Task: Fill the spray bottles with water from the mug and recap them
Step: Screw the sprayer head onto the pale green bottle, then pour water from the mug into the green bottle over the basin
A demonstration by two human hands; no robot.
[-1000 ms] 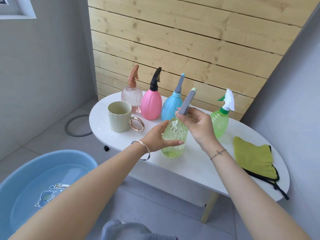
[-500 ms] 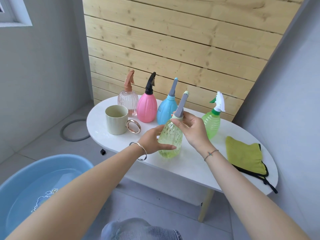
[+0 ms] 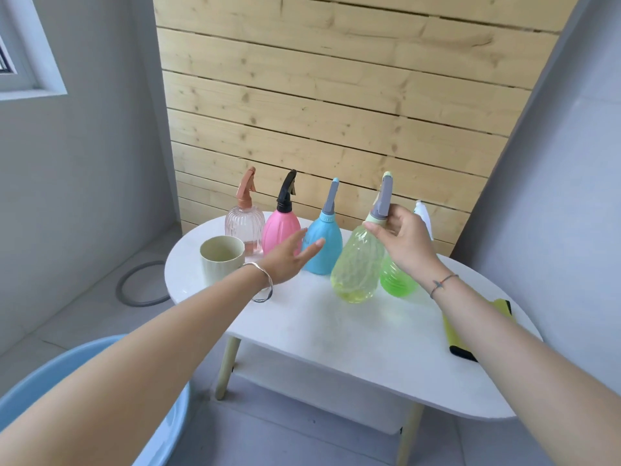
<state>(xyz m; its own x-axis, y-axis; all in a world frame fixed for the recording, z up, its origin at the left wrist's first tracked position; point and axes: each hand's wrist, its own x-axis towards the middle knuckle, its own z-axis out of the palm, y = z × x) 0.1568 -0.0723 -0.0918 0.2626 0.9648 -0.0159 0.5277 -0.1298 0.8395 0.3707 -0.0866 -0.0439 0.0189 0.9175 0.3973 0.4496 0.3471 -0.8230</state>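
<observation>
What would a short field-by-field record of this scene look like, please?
left hand: open, stretched toward the blue bottle
right hand: grips the capped, tilted yellow-green bottle at its neck
other bottles: clear bottle, pink bottle, green bottle, all capped
mug: on the white table, left of the bottles
cloth: at the table's right end

The forearms are bare, with a plain silver bangle [image 3: 262,281] behind the left hand [image 3: 289,256] and a thin dark cord bracelet [image 3: 443,284] bearing a small charm behind the right hand [image 3: 407,242].
</observation>
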